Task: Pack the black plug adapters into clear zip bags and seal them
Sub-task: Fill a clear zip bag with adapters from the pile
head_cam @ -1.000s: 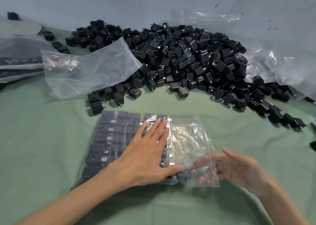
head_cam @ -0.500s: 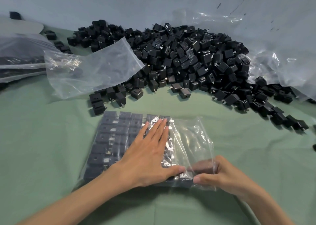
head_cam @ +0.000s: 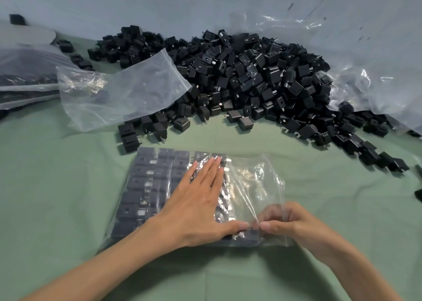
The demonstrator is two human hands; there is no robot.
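A clear zip bag (head_cam: 255, 186) lies flat on the green cloth, filled on its left side with rows of black plug adapters (head_cam: 146, 186). My left hand (head_cam: 196, 207) presses flat on the packed adapters, fingers straight, thumb out to the right. My right hand (head_cam: 290, 225) pinches the bag's near right part, its fingers curled under the plastic and its thumb on top, close to my left thumb. The bag's right end is empty and crinkled. A large heap of loose black adapters (head_cam: 251, 79) lies behind.
An empty clear zip bag (head_cam: 123, 95) lies at the back left, partly over the heap. Filled bags (head_cam: 22, 79) are stacked at the far left edge. Crumpled clear plastic sheeting (head_cam: 376, 83) sits at the right, against the grey wall. Stray adapters (head_cam: 388, 161) trail off to the right.
My right hand has come in from the right and taken hold of the bag's near edge by my left thumb. My left hand has stayed flat on the adapters.
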